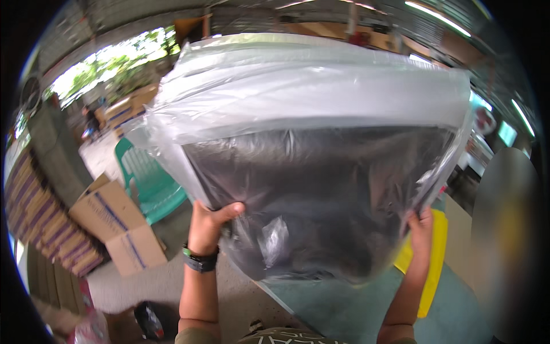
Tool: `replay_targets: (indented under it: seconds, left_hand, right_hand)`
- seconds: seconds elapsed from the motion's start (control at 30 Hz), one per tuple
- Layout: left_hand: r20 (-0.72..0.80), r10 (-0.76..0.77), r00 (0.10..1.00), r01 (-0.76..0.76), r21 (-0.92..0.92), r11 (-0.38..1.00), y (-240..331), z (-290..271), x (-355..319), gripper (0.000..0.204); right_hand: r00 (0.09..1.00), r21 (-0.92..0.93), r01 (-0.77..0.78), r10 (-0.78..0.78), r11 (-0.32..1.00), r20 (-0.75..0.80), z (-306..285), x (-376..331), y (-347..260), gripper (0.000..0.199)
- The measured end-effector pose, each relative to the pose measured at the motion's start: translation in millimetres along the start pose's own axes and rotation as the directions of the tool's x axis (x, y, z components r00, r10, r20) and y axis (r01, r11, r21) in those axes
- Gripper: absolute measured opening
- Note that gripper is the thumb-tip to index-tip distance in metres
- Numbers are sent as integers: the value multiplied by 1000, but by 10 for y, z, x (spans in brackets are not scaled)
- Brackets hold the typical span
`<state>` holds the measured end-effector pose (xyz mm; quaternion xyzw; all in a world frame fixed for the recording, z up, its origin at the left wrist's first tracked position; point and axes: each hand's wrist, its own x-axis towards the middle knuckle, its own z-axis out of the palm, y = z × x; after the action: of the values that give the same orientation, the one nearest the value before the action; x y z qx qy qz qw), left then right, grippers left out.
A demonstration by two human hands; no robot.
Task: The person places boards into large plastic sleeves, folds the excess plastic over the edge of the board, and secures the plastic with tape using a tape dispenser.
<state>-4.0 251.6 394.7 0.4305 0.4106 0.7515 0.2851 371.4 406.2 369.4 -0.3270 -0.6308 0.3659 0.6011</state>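
- The package (pixel 321 183), a dark panel in clear plastic with a pale, loose upper part, is between the two hands, reaching well above both.
- The left hand (pixel 209 225) grasps the package by its lower left edge. Its thumb lies across the front of the plastic; its other fingers are hidden.
- The right hand (pixel 421 225) grasps the package's lower right edge, fingertips up against the plastic. How tightly it presses, I cannot tell.
- Below the left hand, around its wrist, is a dark band (pixel 200 261) with a green spot.
- Between the hands, the package's lower part sags in a rounded, wrinkled curve, with a bright glint nearer the left hand.
- Below the right hand, and stretching toward the left, is a grey-green table (pixel 338 307). The package hides part of it.
- Just beside and behind the right hand is a yellow sheet (pixel 438 264), its narrow end pointing down over the table.
- Left of the left hand, and higher, is a green chair (pixel 150 180).
- Farther left of the left hand stands an open carton (pixel 117 229), its flaps spread.
- Beyond the carton, farthest left of that hand, is a stack of flat cardboard (pixel 48 215).
- Below and left of the left hand, on the floor, is a black bag (pixel 152 320).
- Well up and left of the left hand, far off, is another person (pixel 90 121), too small to make out.
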Motion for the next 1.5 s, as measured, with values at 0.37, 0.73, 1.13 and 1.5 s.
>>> replay_targets:
  seconds: [0.37,0.73,1.13,1.5]
  left_hand:
    - [119,-80,990,69,94,993,-1260,-275,-74,55]
    - [163,16,987,-60,268,962,-1122,-134,-555,67]
    - [219,-60,974,50,52,997,-1189,-271,-511,73]
    - [104,-71,992,52,180,982,-686,-238,-685,65]
  right_hand:
    - [981,246,-151,176,957,-82,172,-866,744,49]
    - [996,341,2,30,940,-88,35,-1186,692,43]
    - [950,163,282,-299,945,94,-842,-263,-1086,67]
    - [934,-163,112,-48,980,355,-553,116,-1566,20]
